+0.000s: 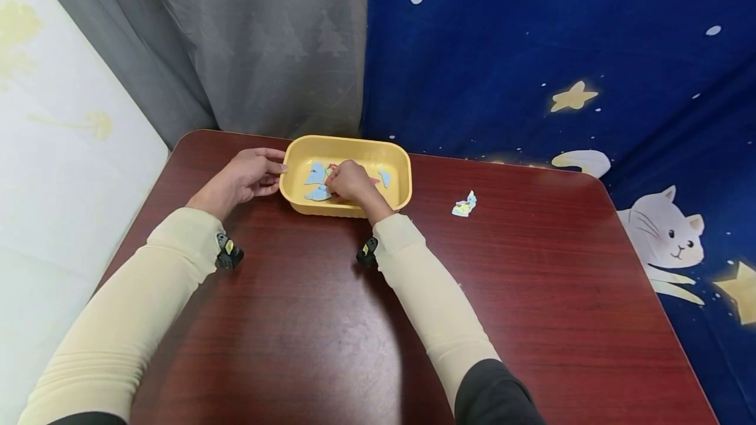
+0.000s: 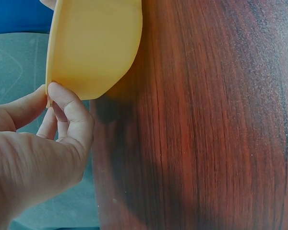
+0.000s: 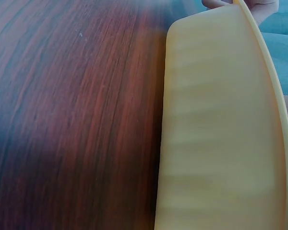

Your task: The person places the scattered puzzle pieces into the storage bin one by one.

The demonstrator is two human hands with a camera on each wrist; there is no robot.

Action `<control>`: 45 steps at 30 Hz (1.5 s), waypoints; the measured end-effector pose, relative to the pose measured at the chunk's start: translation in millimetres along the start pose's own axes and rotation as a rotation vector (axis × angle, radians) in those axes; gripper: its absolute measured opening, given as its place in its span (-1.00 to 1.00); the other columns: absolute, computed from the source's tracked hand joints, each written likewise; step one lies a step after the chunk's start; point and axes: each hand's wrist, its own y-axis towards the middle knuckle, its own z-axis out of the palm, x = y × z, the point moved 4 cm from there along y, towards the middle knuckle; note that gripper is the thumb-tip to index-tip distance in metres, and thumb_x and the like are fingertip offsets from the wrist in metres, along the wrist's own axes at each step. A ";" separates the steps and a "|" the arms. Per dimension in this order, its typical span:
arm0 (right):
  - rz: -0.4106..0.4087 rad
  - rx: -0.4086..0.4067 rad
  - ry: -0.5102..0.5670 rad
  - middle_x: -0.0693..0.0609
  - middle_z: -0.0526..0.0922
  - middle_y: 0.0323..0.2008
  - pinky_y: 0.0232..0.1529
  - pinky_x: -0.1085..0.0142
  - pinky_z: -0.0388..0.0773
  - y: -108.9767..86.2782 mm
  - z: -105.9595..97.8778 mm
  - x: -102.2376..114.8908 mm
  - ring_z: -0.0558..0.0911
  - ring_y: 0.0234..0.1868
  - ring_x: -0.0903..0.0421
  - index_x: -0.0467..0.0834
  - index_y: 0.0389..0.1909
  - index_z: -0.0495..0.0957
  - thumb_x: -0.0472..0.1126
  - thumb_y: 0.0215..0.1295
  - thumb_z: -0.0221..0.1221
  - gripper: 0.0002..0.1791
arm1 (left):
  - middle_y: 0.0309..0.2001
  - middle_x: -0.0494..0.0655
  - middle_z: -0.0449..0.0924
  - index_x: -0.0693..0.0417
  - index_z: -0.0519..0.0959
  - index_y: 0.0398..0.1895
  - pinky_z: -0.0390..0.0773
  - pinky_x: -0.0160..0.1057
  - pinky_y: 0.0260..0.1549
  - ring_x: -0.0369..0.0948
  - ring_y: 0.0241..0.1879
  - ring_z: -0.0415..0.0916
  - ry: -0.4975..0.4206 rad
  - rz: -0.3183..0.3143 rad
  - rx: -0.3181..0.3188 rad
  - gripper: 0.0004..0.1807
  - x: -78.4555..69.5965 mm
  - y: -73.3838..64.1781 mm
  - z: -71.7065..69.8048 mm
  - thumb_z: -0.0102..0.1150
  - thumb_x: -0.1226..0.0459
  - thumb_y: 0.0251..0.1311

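A yellow plastic tub stands near the table's back edge. My left hand grips its left end; in the left wrist view the thumb and curled fingers pinch the rim of the tub. Inside the tub my right hand reaches down among flat light-blue puzzle pieces, its fingertips beside or on one piece. Whether it pinches a piece is hidden. Another blue piece lies behind that one, and a small one lies to the right. The right wrist view mostly shows the tub's outer wall.
Right of the tub, a small light-blue and yellow cluster of puzzle pieces lies on the dark red wooden table. Grey curtain and blue star-patterned cloth hang behind the table.
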 end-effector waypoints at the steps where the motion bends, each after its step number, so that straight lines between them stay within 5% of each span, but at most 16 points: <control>1: 0.008 0.001 -0.007 -0.01 0.66 -0.48 -0.56 0.46 0.57 0.4 0.0 0.3 0.60 -0.63 0.20 -0.20 -0.35 0.70 -0.34 0.21 0.27 -0.94 | -0.35 -0.13 0.58 -0.02 0.33 0.31 0.64 -0.32 -0.35 -0.26 -0.49 0.52 -0.002 -0.001 -0.001 -0.51 -0.1 0.1 0.3 0.12 0.32 0.34; 10: 0.005 -0.021 -0.129 0.02 0.56 -0.73 -0.67 0.48 0.34 0.2 -4.2 2.8 0.52 -0.72 0.23 -0.22 -0.60 0.65 -0.31 0.20 0.19 -0.79 | -0.40 -0.16 0.58 -0.01 0.33 0.31 0.63 -0.33 -0.37 -0.27 -0.50 0.51 -0.011 -0.001 0.001 -0.51 -0.7 1.0 1.7 0.12 0.33 0.33; 14: 0.005 -0.038 -0.098 0.03 0.49 -0.77 -0.67 0.46 0.28 -0.9 -10.6 0.9 0.51 -0.71 0.19 -0.24 -0.63 0.63 -0.32 0.18 0.16 -0.77 | -0.44 -0.17 0.57 0.01 0.33 0.29 0.61 -0.35 -0.43 -0.28 -0.52 0.50 -0.019 0.004 0.003 -0.52 -0.5 1.0 1.0 0.12 0.35 0.32; 21: 0.016 -0.106 0.124 -0.13 0.71 -0.45 -0.40 0.34 0.65 -10.3 -40.3 0.3 0.70 -0.47 0.08 -0.32 -0.29 0.71 -0.29 0.27 0.20 -0.82 | -0.37 -0.13 0.57 -0.02 0.35 0.28 0.63 -0.34 -0.39 -0.27 -0.50 0.50 -0.007 0.002 -0.007 -0.53 -0.6 1.6 0.7 0.13 0.33 0.33; 30: 0.039 -0.185 0.378 -0.32 0.70 -0.23 -0.16 0.12 0.67 -25.5 -93.0 -18.0 0.74 -0.28 -0.10 -0.43 -0.07 0.61 -0.26 0.32 0.19 -0.69 | -0.40 -0.16 0.55 -0.03 0.33 0.31 0.64 -0.33 -0.35 -0.27 -0.49 0.50 0.001 -0.003 -0.002 -0.51 -0.6 -1.2 0.0 0.12 0.31 0.34; 37: 0.108 -0.248 0.433 -0.32 0.68 -0.14 -0.19 0.20 0.68 -38.5 -127.9 -41.6 0.74 -0.35 0.01 -0.37 -0.01 0.61 -0.23 0.36 0.16 -0.68 | -0.38 -0.15 0.58 -0.03 0.32 0.33 0.64 -0.32 -0.32 -0.27 -0.49 0.51 0.005 -0.004 0.002 -0.50 0.2 -1.1 -0.5 0.13 0.31 0.34; 45: 0.121 -0.321 0.464 -0.27 0.71 -0.27 -0.28 0.23 0.68 -52.0 -154.8 -71.2 0.76 -0.37 -0.01 -0.37 0.03 0.57 -0.20 0.37 0.16 -0.65 | -0.38 -0.15 0.58 -0.03 0.32 0.32 0.65 -0.31 -0.31 -0.27 -0.49 0.51 0.005 -0.002 0.003 -0.51 -0.1 -0.9 -0.4 0.12 0.31 0.34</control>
